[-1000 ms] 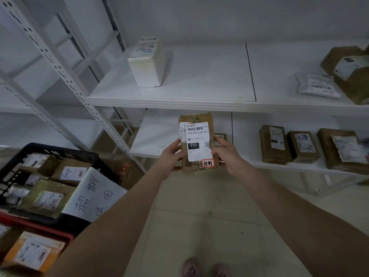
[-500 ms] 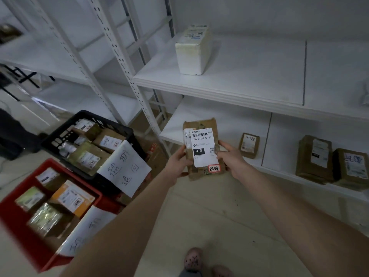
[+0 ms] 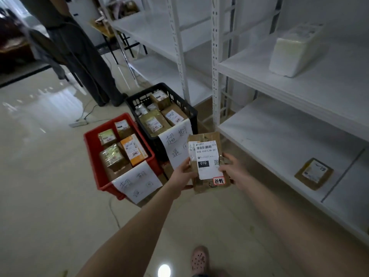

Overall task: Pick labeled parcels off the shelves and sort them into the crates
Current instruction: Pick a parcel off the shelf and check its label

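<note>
I hold a flat brown parcel (image 3: pixel 208 160) upright in front of me, its white label with "010" and a small red sticker facing me. My left hand (image 3: pixel 182 175) grips its left edge and my right hand (image 3: pixel 232 170) grips its right edge. To the left on the floor stand a red crate (image 3: pixel 93 154) and behind it a black crate (image 3: pixel 185 110), each holding several labeled parcels and bearing a handwritten paper sign. The parcel hangs just right of the crates, above the floor.
White metal shelving (image 3: pixel 279 136) runs along the right; a white foam box (image 3: pixel 293 52) sits on the upper shelf, a small brown parcel (image 3: pixel 313 173) on the lower one. Another person (image 3: pixel 79 50) stands at the back left. A cable lies on the tiled floor (image 3: pixel 50 176).
My view has swung left from the shelves toward the crates. Both hands still hold the parcel, now close beside the black crate's sign. The red crate has come fully into sight.
</note>
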